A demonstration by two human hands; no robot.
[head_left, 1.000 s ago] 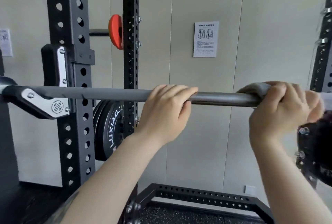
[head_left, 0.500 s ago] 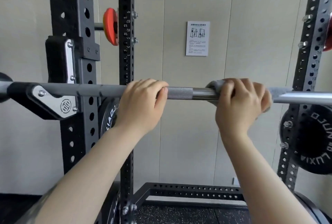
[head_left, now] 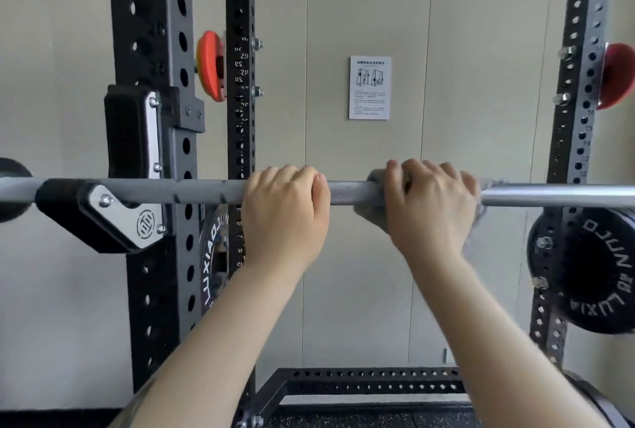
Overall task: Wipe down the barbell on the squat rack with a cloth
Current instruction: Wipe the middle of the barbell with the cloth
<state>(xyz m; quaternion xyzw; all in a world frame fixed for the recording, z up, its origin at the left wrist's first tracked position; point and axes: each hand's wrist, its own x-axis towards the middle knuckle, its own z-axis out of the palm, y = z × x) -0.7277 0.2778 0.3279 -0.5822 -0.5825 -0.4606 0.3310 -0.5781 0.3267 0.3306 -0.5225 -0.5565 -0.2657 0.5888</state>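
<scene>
Left hand (head_left: 285, 214) fingers curled over barbell (head_left: 350, 192); right hand (head_left: 431, 202) clenches cloth (head_left: 372, 214) around bar. Risk: cloth edge below fingers bunches, slips off knurl; hands collide.

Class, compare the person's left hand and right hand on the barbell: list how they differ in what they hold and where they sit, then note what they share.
1. The left hand grips the bare barbell; the right hand grips it through a grey cloth.
2. The left hand sits nearer the J-hook; the right hand sits nearer the smooth, shiny stretch of bar.

Shared: both wrap over the bar from above, knuckles up, close together.
</scene>
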